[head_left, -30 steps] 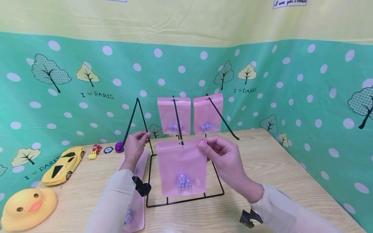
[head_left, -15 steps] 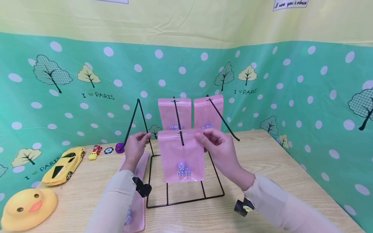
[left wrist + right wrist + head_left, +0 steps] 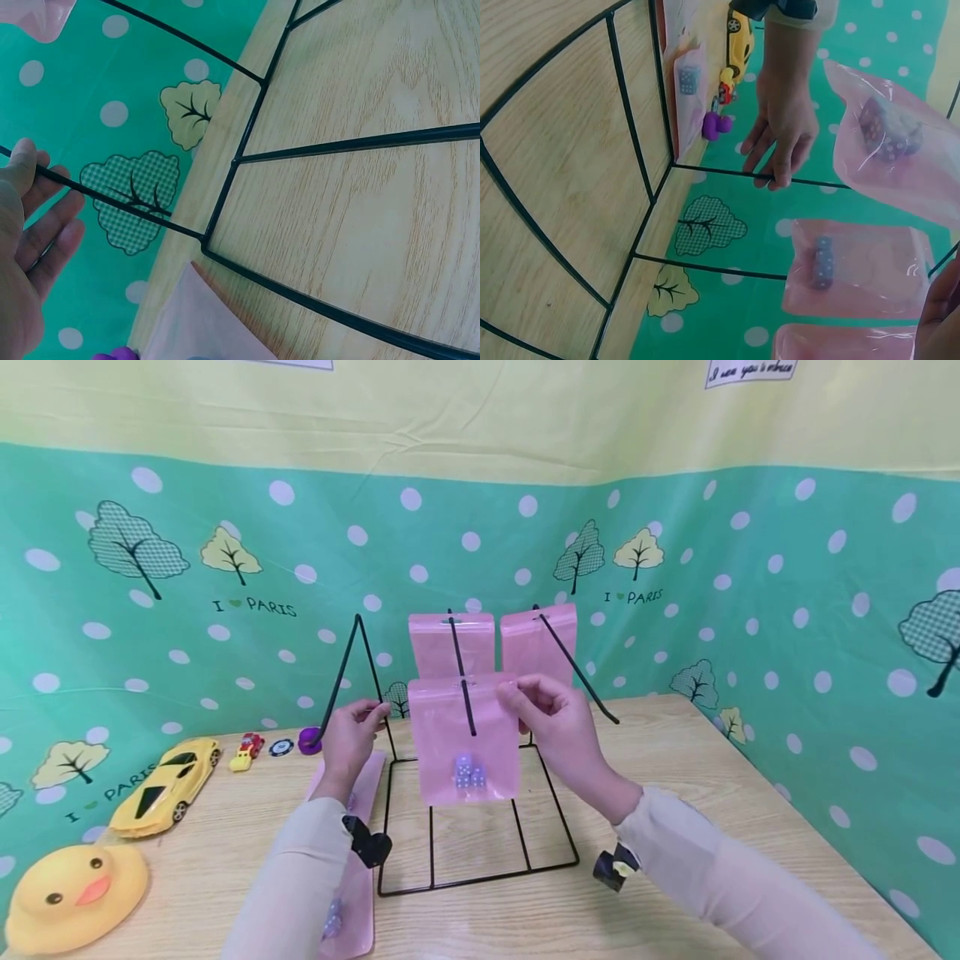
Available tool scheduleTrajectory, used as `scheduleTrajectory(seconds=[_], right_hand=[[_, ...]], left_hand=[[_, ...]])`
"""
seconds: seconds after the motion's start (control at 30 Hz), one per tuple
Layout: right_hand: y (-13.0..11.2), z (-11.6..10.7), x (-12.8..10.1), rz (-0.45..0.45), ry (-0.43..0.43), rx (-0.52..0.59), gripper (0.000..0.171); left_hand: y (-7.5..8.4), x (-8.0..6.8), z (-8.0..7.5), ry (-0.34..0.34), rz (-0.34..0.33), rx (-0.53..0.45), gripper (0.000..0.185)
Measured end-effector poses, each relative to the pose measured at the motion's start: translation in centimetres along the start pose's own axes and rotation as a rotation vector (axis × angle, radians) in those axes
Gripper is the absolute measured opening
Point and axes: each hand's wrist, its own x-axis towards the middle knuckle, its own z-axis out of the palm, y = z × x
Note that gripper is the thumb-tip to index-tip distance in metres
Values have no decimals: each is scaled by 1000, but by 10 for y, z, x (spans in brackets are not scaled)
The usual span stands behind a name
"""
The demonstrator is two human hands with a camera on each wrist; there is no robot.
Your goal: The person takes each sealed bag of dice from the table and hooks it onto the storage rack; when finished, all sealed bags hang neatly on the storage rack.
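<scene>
My right hand point(image 3: 558, 727) pinches the top right corner of a pink zip bag point(image 3: 438, 739) with several pale purple dice point(image 3: 468, 774) inside. The bag's hanging hole is around the middle hook of a black wire rack point(image 3: 480, 879), partway along it. Behind, a second pink bag point(image 3: 431, 647) hangs on that same hook, and another pink bag point(image 3: 517, 647) hangs on the right hook. With thumb and fingers, my left hand point(image 3: 348, 743) holds the rack's left upright wire, also shown with the left hand point(image 3: 30, 240) in the left wrist view. The left hook is bare.
More pink bags point(image 3: 358, 902) with dice lie on the wooden table left of the rack, partly under my left arm. Further left are a yellow toy car point(image 3: 168, 789), a rubber duck point(image 3: 78, 897), a small red-and-yellow toy point(image 3: 246, 752), a chip point(image 3: 281, 747) and a purple object point(image 3: 309, 741).
My right hand has moved away from me and upward, sliding the bag from the middle hook's tip farther along toward the back. The left hand stays on the upright.
</scene>
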Motion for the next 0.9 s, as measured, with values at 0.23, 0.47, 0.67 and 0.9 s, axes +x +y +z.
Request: scheduleTrajectory(seconds=[0.23,0.47,0.67,0.9], right_hand=[[4,3,14,2,7,-3,18],[9,7,30,4,15,-5,20],[12,8,42,24,15,-8,20],[15,9,53,17,25,-39,22]], left_hand=[[0,0,0,-6,-11,-4,31],[-2,2,0,-15,-27,-17,32],[-3,2,1,-18,-22,-21,32],[-4,1,0,-21,-16,-10,33]])
